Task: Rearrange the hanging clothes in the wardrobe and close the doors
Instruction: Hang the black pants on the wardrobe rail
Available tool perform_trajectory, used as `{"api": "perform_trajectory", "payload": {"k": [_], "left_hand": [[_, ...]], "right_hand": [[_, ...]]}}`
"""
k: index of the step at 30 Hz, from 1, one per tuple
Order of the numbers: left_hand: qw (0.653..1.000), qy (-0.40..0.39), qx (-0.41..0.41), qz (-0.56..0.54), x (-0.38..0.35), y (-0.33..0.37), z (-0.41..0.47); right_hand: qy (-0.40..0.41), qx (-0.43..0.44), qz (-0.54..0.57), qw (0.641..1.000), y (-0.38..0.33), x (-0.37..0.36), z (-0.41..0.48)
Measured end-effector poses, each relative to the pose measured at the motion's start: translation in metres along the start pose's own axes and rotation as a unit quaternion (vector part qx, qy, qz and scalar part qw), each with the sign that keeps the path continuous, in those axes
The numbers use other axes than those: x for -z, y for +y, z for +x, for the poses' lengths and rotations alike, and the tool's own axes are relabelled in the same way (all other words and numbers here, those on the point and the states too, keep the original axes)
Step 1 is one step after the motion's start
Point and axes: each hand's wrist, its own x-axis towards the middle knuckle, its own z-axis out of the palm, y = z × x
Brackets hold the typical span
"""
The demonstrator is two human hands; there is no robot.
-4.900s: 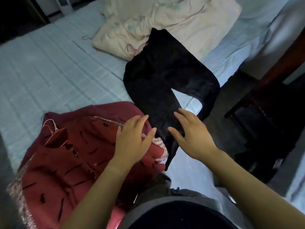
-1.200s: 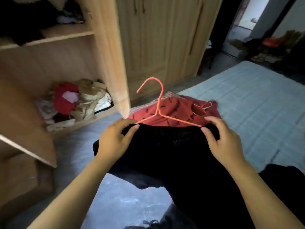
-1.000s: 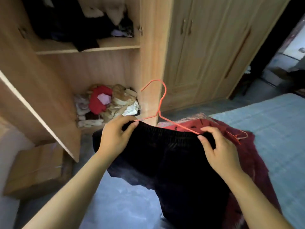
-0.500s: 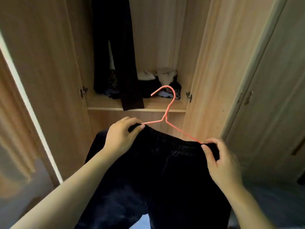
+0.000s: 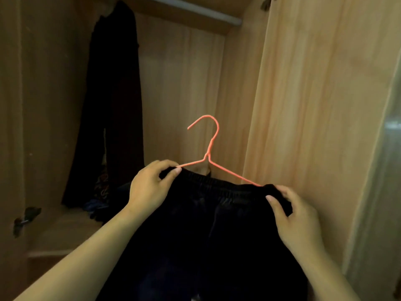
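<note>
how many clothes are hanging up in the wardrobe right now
1: a long dark garment hangs at the wardrobe's left. The black trousers on the orange hanger are not hung yet; the left hand and right hand hold them below the rail. More may be hidden.

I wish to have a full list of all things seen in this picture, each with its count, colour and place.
orange wire hanger: one, orange, centre, not hooked.
black elastic-waist trousers: one, black, on the hanger.
dark hanging garment: one, black, wardrobe's left.
grey metal rail: one, grey, top.
light wooden wardrobe: one, tan, all around.
heap of clothes: one, dark, shelf lower left.
left hand: one, pinches the waistband's left end.
right hand: one, grips its right end.
</note>
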Motion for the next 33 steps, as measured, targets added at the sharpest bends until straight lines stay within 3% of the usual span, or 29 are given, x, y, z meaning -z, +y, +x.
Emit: {"api": "perform_trajectory", "payload": {"k": [5,12,19,24,33], "left_hand": [[0.996,0.004,-0.038,-0.084,-0.033,-0.040,0.122],[0.980,-0.023,-0.113,-0.165,-0.067,-0.060,0.287],[0.968,0.005,-0.134,-0.212,-0.096,-0.109,0.405],[0.978,0.050,-0.113,-0.167,-0.104,-0.146,0.459],[0.987,0.111,-0.116,0.001,-0.109,-0.163,0.565]], "right_hand": [[0.093,0.028,-0.029,0.995,-0.010,-0.042,0.102],[0.087,0.019,-0.076,0.993,-0.031,-0.078,0.230],[0.130,0.111,-0.129,0.977,-0.036,-0.145,0.322],[0.110,0.136,-0.123,0.977,-0.026,-0.201,0.389],[0.206,0.137,-0.019,0.969,-0.003,-0.275,0.523]]}}
